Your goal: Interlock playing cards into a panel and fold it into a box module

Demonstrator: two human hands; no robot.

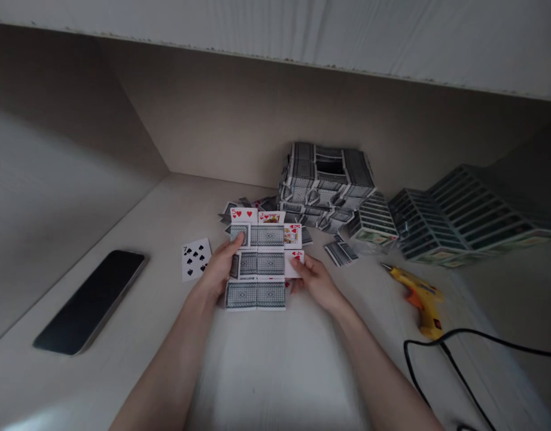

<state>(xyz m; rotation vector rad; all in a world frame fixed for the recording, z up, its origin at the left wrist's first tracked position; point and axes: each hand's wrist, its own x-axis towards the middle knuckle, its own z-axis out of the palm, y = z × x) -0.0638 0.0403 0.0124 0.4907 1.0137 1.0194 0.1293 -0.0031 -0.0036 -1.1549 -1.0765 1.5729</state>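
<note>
A panel of joined playing cards point(270, 263), mostly patterned backs, lies between my hands at the middle of the table. Its top edge shows a five of hearts and a jack, and its right edge a king and a four of hearts. My left hand point(222, 263) grips the left edge, thumb on top of a card back. On the right edge, my right hand point(316, 278) pinches the four of hearts between thumb and fingers. A loose seven of spades point(196, 259) rests face up left of my left hand.
Behind the panel stands a box-like structure of cards point(326, 179), with loose cards point(341, 251) near it. Stacked card packs point(463, 209) are at the right, a yellow glue gun point(425, 299) with a black cable point(463, 330) in front. A phone point(91, 299) lies left.
</note>
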